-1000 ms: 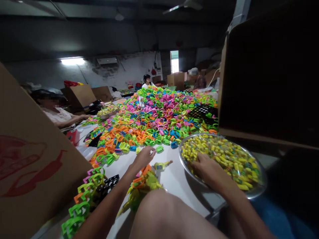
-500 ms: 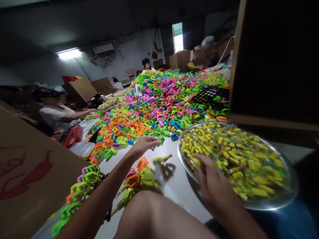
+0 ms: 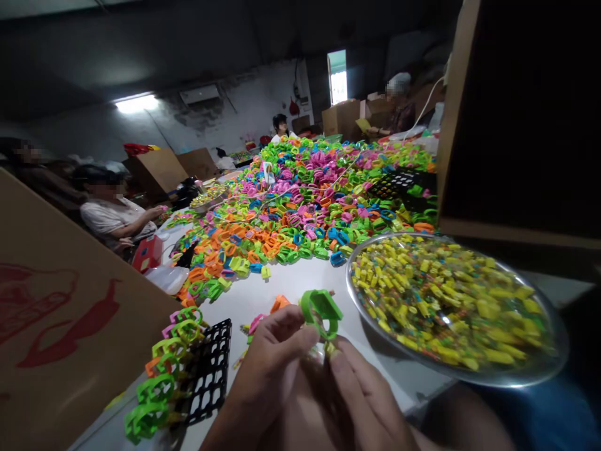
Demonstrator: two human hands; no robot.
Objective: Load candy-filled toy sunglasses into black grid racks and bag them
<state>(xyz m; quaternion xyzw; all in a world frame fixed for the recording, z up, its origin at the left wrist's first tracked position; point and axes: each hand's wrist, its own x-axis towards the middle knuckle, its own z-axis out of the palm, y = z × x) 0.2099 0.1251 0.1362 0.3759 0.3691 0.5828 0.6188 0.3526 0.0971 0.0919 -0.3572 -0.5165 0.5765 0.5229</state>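
My left hand (image 3: 277, 354) pinches a green plastic toy watch (image 3: 323, 305), a loop with a squarish top, above the near part of the white table (image 3: 300, 274). Close below it, my right hand (image 3: 366, 391) grips a small clear tube with a yellow end (image 3: 330, 347). The yellow end is right at the loop's lower edge; whether they are joined I cannot tell. Partly hidden behind my left hand lie an orange toy watch (image 3: 280, 303) and a pink one (image 3: 256, 323). To the right is a metal basin (image 3: 349, 280) full of yellow-ended tubes (image 3: 422, 294).
A black grid rack (image 3: 212, 369) at left holds a row of coloured toy watches (image 3: 157, 388). Beyond is a large heap of them (image 3: 300, 207). Cardboard boxes stand at left (image 3: 70, 313) and right (image 3: 462, 113). A co-worker (image 3: 115, 210) sits at far left; others are farther back.
My left hand has drawn back from the heap with the green toy watch. My right hand has left the basin with a tube, and both hands have come together.
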